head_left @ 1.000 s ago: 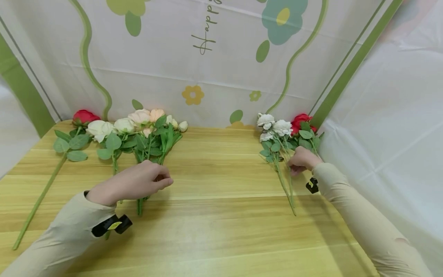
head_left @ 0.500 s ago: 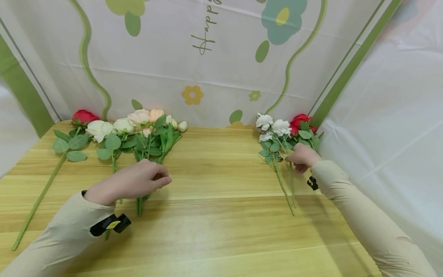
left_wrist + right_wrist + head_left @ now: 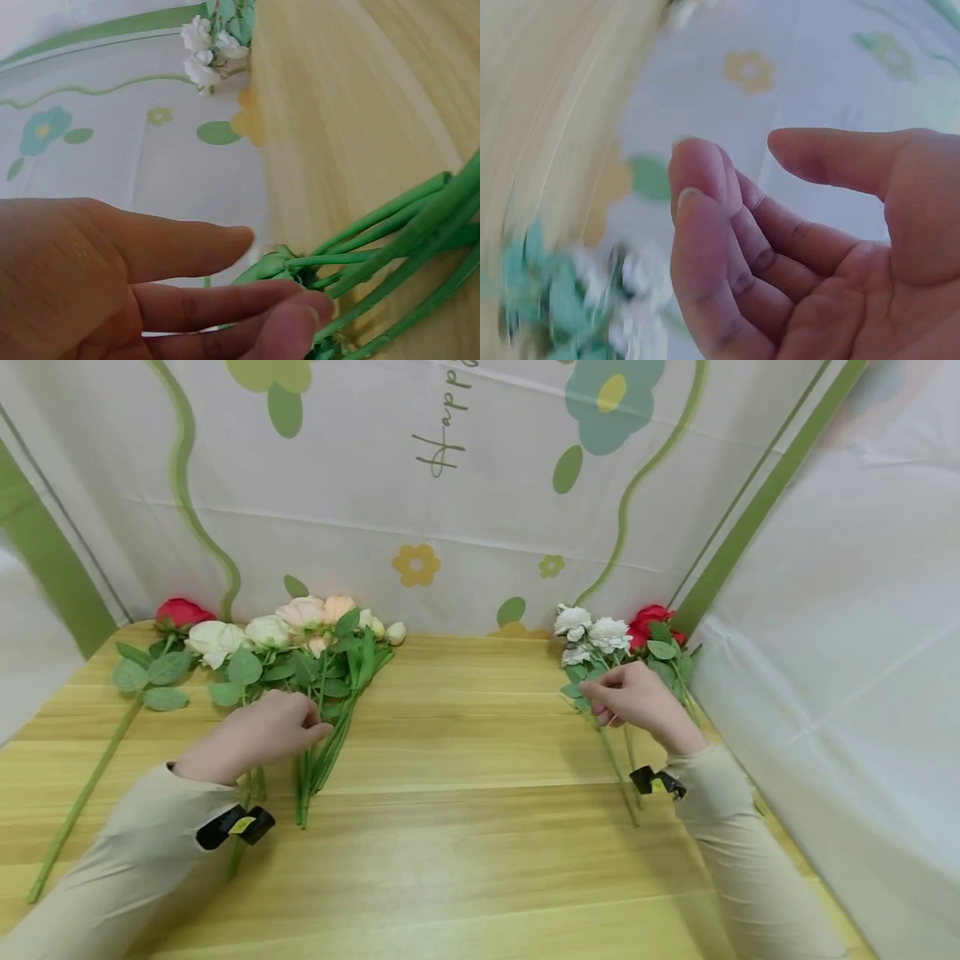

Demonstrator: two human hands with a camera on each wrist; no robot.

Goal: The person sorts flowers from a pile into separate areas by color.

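My left hand (image 3: 258, 735) hovers over the flowers on the left, thumb and fingers apart with nothing between them. Green stems (image 3: 375, 262) pass just beyond its fingertips in the left wrist view. These belong to the bunch with pale buds (image 3: 396, 633). On the right, my right hand (image 3: 637, 702) is raised in front of the white flowers (image 3: 609, 635), covering part of their stems. Its fingers (image 3: 705, 247) are loosely bent and the palm holds nothing. Behind that hand lies a red flower (image 3: 649, 623) with green leaves.
A long-stemmed red rose (image 3: 182, 612) lies at the far left of the wooden table (image 3: 465, 852). Beside it are cream roses (image 3: 215, 641) and peach flowers (image 3: 302, 612). A printed cloth (image 3: 337, 510) hangs behind the table, and white sheeting (image 3: 847, 693) borders the right side.
My right hand has come up and away from the white flowers' stems, moving left and turning. My left hand has shifted left, showing more of the green stems.
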